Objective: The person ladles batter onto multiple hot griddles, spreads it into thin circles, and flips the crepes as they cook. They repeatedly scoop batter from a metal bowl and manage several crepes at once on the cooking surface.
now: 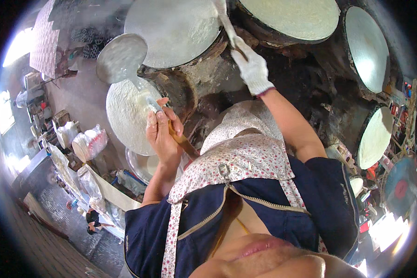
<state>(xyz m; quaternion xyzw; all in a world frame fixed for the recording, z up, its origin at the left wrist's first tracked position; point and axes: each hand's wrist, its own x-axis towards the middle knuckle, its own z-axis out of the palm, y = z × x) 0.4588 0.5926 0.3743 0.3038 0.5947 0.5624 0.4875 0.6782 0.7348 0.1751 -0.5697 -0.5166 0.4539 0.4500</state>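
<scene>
My bare left hand (165,130) grips the wooden handle of a large metal ladle (121,57). The ladle's bowl is coated with pale wet liquid. Beneath it stands a round vessel of white, batter-like mass (128,121). My right hand (252,67), in a white knit glove, is closed around a pale, long-handled tool (224,17). This tool's far end leaves the top of the frame, so its kind is unclear. It reaches along the right edge of a large round pan (170,31) with a thin whitish layer on it.
More round pans stand around: one with a pale layer (292,17), a bare shiny one (366,48) and another pale-coated one (375,139). A fan (401,187) is at the far right. Bagged goods (90,142) stand at left; a person (93,220) is by a long table.
</scene>
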